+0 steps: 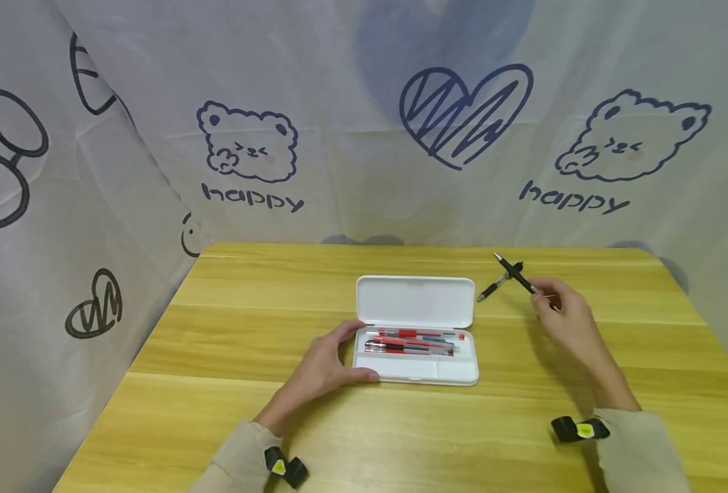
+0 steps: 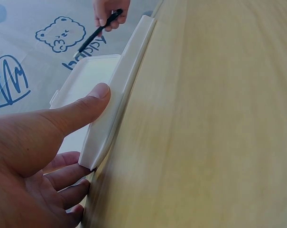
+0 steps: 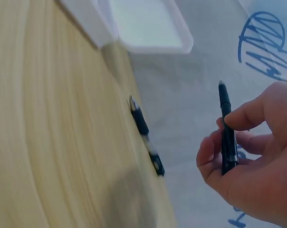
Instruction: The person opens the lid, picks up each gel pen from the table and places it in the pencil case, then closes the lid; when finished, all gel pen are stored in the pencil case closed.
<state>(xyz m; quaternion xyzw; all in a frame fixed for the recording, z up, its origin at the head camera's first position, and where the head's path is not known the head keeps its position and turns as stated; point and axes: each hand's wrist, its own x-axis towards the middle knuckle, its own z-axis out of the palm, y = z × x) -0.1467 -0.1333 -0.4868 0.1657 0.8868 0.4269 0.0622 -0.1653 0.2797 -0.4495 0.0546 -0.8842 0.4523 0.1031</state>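
A white pencil case lies on the table with its lid tipped back. Several red, clear and dark pens lie in its rear compartment. My left hand grips the case's left end, thumb along the front wall and the other fingers at the far side. To the right, my right hand pinches a black pen between thumb and fingers, raised over the table with its tip pointing away to the left. A second pen, black and clear, lies on the table beyond the case's right side.
The wood-grain table ends at a hanging white cloth printed with hearts and bears. Another cloth panel hangs along the left side. Each wrist wears a small black camera.
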